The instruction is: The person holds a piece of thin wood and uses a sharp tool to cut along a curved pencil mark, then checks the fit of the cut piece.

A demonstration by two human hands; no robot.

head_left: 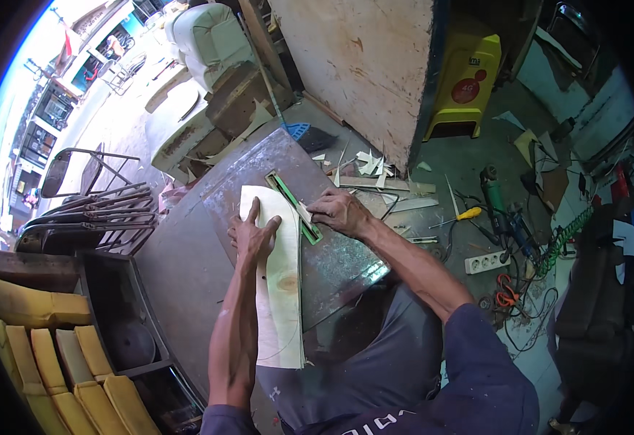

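Cream sheet [281, 312] lies across the metal plate [346, 272] toward the lap [375, 377], under the left hand [253, 235], spread open, while the right hand [340, 210] is curled at the green-edged bar [286, 192], its grip unclear, apparently edge work whose next move calls for steadiness

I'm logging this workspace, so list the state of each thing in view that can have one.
Left hand, spread open on the pale sheet
Right hand, fingers bent at the green-edged strip; grip unclear
Pale sheet, lying flat
Green-edged strip, lying aslant
Stacked chairs, folded
Power strip, several sockets bare
Green cord, coiled
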